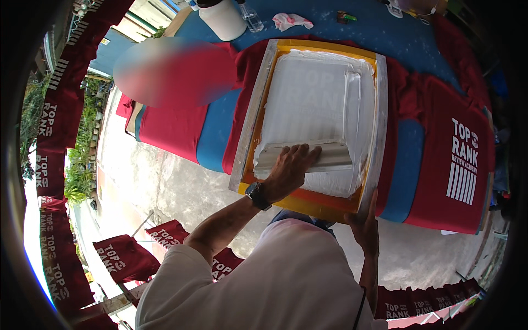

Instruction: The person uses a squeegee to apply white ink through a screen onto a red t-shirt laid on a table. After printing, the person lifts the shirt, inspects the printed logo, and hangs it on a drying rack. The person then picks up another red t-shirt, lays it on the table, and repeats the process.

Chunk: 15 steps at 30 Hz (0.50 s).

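My left hand (291,170), with a dark watch at the wrist, is closed over a wide metal squeegee (334,157). This squeegee lies crosswise on the near part of a screen printing frame (381,110), in white ink (275,110) smeared over the mesh. Through the ink, faint lettering shows on the mesh. A thick ridge of ink runs along the right side. At the near right corner, my right hand (364,220) grips the frame's edge, its fingers partly hidden. Dark red fabric (236,132) sticks out from beneath the frame.
Right of the frame lies a red shirt (426,181) with a white print on the blue table (404,170). A white container (223,22), a clear bottle (251,19) and a pinkish cloth (292,21) stand behind. Printed red shirts (124,258) hang at left and below.
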### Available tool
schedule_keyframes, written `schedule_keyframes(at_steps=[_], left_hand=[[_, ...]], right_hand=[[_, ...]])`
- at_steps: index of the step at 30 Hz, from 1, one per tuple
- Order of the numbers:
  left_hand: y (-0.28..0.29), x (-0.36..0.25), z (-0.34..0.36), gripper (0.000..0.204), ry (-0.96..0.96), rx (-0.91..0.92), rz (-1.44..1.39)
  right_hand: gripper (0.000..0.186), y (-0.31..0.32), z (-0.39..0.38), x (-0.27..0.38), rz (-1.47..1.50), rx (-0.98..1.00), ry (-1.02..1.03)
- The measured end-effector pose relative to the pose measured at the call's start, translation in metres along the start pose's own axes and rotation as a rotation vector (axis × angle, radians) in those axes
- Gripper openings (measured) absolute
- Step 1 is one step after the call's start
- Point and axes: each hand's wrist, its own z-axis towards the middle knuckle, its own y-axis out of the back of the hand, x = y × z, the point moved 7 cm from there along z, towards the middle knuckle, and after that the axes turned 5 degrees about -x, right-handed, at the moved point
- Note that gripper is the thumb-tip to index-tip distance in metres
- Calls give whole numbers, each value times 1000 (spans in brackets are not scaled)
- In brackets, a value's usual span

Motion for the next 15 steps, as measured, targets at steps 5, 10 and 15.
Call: schedule_keyframes(at_steps=[5,10,15], left_hand=[[12,-17,-20,61,33,146,-73],[36,13,42,62,10,114,-109],[35,74,178,62,-140,17,21]], right_hand=[[116,-1,-2,-6,108,6,2],[115,0,-4,-14,6,22,-102],[118,3,-3,-7,-9,-13,-99]])
